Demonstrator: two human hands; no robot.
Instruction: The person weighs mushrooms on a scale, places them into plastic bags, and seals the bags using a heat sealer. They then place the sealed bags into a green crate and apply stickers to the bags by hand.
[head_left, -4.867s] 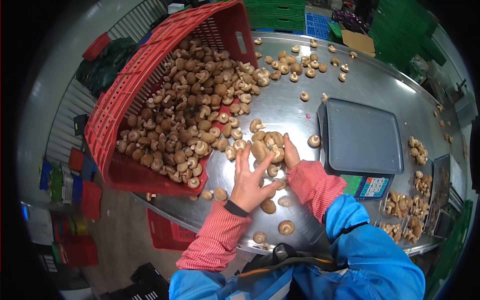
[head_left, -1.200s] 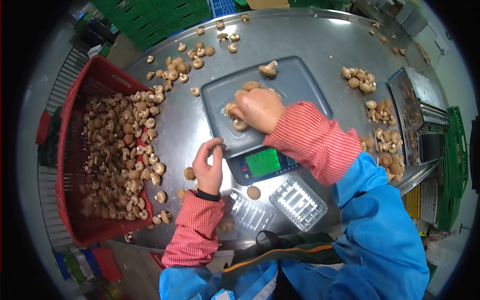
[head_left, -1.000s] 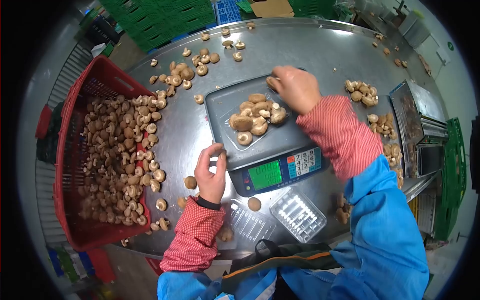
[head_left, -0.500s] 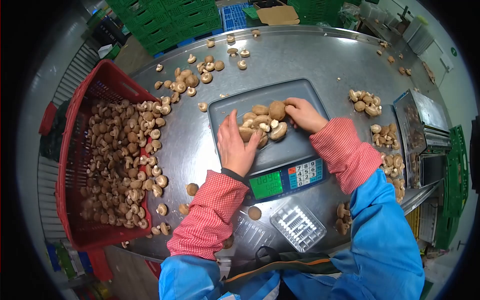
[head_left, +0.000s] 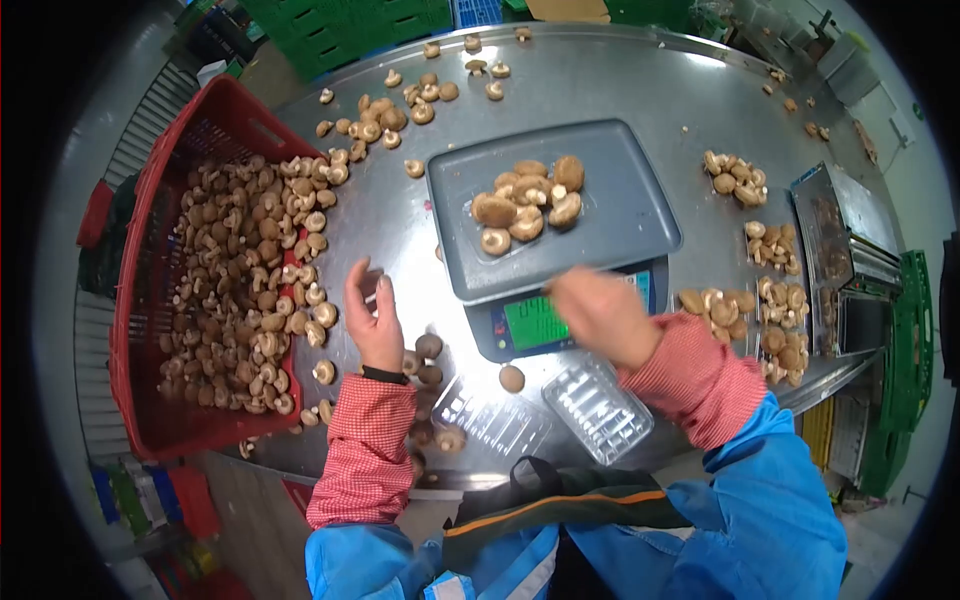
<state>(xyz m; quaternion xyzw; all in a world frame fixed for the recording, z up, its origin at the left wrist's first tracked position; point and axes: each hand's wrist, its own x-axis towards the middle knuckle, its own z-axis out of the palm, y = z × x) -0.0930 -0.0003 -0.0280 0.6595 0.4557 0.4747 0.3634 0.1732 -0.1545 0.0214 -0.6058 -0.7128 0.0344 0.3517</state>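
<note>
A pile of brown mushrooms (head_left: 530, 190) rests on the grey pan of a digital scale (head_left: 630, 240), in what looks like a clear tray. My left hand (head_left: 374, 325) is off the pan, over the steel table between the scale and the red crate. Its fingers are apart and it holds nothing. Over the lower edge of the scale hangs my right hand (head_left: 605, 318), smeared by motion, partly covering the keypad. Whether those fingers hold anything does not show. The green display (head_left: 530, 325) is lit. Two clear plastic trays (head_left: 598, 412) lie below the scale, near a single loose mushroom (head_left: 512, 378).
A red crate (head_left: 140, 330) full of mushrooms stands at the left. Loose mushrooms (head_left: 380, 118) are scattered at the table's far left. Several mushroom portions (head_left: 780, 302) sit at the right, beside a metal machine (head_left: 850, 225). Green crates (head_left: 350, 30) are stacked behind the table.
Both hands have left the mushrooms on the pan. My left hand moved left and down, my right hand down to the scale's front. The view has tilted slightly downward.
</note>
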